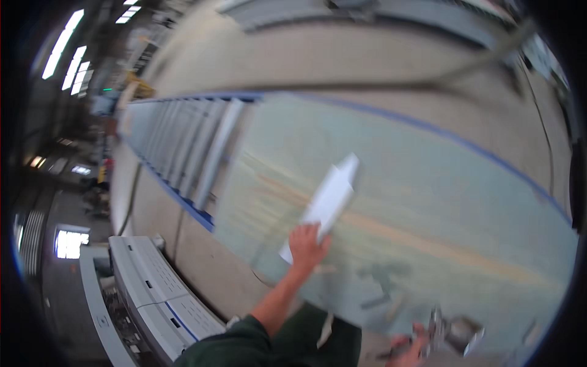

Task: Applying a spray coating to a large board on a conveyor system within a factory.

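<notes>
My left hand grips the lower part of a long white piece with narrower ends. It lies at a slant over a pale green, worn tabletop, and blur hides whether it rests on the surface. At the lower right, close to the table's near edge, my right hand is closed round a silver metal tool that looks like a spray gun with a cup. Motion blur and the frame's edge hide part of that hand.
The table has a blue frame and continues at the left as a roller conveyor. Small dark and light bits lie near me on the tabletop. A grey-white machine cabinet stands at the lower left. A hose crosses beyond the table.
</notes>
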A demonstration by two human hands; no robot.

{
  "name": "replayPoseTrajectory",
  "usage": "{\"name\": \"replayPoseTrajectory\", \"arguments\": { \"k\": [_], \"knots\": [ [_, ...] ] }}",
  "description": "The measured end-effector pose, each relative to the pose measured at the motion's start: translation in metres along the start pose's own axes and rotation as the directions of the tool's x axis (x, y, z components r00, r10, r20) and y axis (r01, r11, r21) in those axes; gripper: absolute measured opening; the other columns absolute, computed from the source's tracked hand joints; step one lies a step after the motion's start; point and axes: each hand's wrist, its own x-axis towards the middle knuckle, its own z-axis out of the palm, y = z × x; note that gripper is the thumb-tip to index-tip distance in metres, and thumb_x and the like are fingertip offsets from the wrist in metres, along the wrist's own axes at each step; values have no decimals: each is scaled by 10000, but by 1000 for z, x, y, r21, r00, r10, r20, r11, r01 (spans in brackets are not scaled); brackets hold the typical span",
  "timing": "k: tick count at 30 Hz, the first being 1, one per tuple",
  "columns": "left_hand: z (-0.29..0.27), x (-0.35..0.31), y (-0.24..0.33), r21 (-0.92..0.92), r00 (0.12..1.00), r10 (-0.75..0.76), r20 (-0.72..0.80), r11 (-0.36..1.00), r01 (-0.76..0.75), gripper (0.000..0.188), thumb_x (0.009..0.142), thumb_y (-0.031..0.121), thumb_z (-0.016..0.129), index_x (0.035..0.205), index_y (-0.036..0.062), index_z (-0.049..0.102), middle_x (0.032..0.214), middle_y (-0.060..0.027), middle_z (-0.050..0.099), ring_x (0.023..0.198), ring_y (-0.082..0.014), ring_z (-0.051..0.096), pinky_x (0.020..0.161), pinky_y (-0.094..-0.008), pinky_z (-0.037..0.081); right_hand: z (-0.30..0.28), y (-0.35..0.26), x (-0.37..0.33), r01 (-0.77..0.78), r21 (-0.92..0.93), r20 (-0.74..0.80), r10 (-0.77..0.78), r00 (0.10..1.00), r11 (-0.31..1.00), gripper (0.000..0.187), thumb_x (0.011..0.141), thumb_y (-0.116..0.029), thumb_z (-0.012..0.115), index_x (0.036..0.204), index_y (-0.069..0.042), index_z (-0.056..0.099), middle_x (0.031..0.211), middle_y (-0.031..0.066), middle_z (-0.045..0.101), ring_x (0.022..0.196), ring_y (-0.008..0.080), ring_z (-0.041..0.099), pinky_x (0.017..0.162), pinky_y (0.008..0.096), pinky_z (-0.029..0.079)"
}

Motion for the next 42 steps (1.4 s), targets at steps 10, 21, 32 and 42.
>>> {"name": "replayPoseTrajectory", "arguments": {
  "k": [10,21,32,42],
  "knots": [
    [-26,-13,-47,-33,976,-153,154,987,160,801,739,543,821,1351,78,598,1197,-127,651,1074,-342,593,873,-479,462,83,32,-160,-536,-164,189,559,807,828,503,1085,-560,524,1263,-99,616,773,59,612,673,172,570,547,358,484],
    [-26,-5,-97,-134,944,134,302,986,-97,877,756,493,792,1473,67,521,1160,-83,612,1035,-274,593,827,-437,470,246,136,-266,-166,19,697,106,710,986,540,1115,-553,442,1328,-71,558,779,76,644,659,210,604,617,314,476],
    [-33,24,-114,-236,893,94,439,972,14,715,743,480,815,1297,81,601,952,-164,636,890,-377,673,725,-551,557,277,98,-82,414,-194,229,-369,901,889,391,1008,-260,695,1248,48,720,1216,170,723,1046,241,706,904,378,565],
    [-24,26,-117,-234,915,156,373,970,-70,782,710,463,863,1334,107,555,1021,-120,555,863,-338,651,679,-478,551,314,93,-47,590,-293,365,-482,797,752,455,1029,-374,708,1296,-6,728,885,-42,581,797,106,470,742,296,410]
  ]
}}
